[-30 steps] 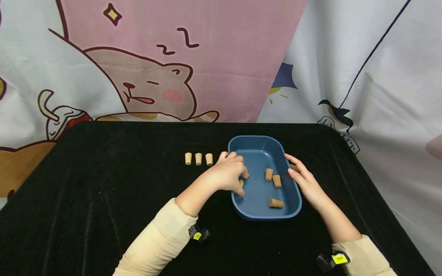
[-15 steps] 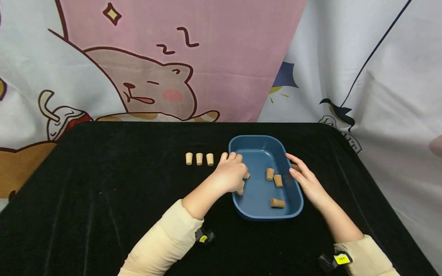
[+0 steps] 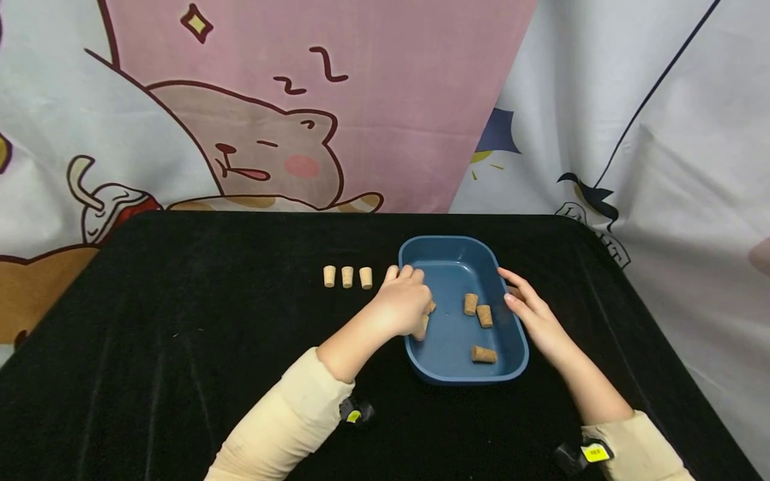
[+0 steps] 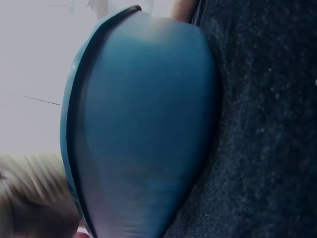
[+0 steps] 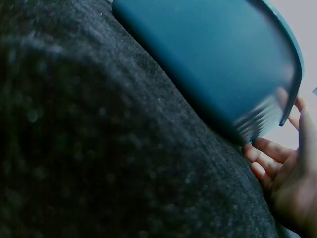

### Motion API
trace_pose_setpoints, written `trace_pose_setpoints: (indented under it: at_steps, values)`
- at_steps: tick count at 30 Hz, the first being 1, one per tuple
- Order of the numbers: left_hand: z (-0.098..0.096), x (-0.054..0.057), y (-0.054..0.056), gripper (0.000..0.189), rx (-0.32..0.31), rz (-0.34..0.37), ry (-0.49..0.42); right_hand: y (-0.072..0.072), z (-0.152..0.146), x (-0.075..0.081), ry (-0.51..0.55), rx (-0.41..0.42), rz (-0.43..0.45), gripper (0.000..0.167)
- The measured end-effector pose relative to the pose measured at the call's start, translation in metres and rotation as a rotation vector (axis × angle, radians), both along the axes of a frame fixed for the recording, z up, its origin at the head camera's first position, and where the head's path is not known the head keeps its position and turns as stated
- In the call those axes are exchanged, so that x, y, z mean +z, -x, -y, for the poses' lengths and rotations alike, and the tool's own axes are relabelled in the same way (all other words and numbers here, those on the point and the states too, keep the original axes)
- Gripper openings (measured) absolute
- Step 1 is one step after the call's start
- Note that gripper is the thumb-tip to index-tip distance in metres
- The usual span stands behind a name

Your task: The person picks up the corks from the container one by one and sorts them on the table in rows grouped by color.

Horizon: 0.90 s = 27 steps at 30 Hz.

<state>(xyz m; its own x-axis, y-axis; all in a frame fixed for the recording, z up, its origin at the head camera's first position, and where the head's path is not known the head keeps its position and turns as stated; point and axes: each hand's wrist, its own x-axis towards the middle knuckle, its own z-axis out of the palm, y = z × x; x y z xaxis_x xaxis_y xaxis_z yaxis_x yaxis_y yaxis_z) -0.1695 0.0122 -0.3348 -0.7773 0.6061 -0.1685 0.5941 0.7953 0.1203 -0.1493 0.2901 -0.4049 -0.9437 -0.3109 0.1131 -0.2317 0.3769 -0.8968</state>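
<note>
A blue plastic basin (image 3: 448,371) stands on the black cloth, and several tapered corks lie in it. My left hand (image 3: 402,300) reaches over its left side, with the thumb and fingers pinching a cork (image 3: 425,323). Another cork (image 3: 431,307) peeks out beside the knuckles; the fingertips are mostly hidden. Two corks, one (image 3: 470,304) close to the other (image 3: 484,316), rest right of centre. A darker cork (image 3: 484,354) lies on its side near the front. My right hand (image 3: 537,323) rests extended fingers against the basin's right side, seen from outside in the right wrist view.
Left of the basin, three pale corks stand in a row: a left one (image 3: 329,276), a middle one (image 3: 347,277) and a right one (image 3: 365,278). Black cloth (image 3: 180,374) covers the table. A printed curtain (image 3: 385,133) hangs behind.
My left hand has shifted slightly right, and its thumb has closed in toward the fingers around the cork. The right hand stays against the basin.
</note>
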Motion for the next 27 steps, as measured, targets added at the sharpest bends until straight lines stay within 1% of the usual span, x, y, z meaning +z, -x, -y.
trace_pose_setpoints:
  at_steps: [5,11,16,21,27]
  values:
    - [0.003,0.0,0.001,0.023,-0.017,0.012,-0.053,0.0,0.001,0.001,0.001,-0.007,0.01,0.051]
    - [0.004,0.001,0.001,0.026,-0.037,-0.008,-0.088,-0.001,0.003,0.002,0.006,-0.008,0.013,0.051]
    - [0.008,0.004,0.001,0.026,-0.04,-0.022,-0.128,0.0,0.004,0.002,0.005,-0.014,0.021,0.052]
    - [0.014,0.012,0.002,0.023,-0.044,-0.03,-0.198,0.0,0.002,0.001,-0.002,-0.019,0.03,0.052]
    - [0.025,0.027,0.004,0.027,-0.047,-0.019,-0.278,0.001,0.0,-0.001,0.004,-0.01,0.027,0.052]
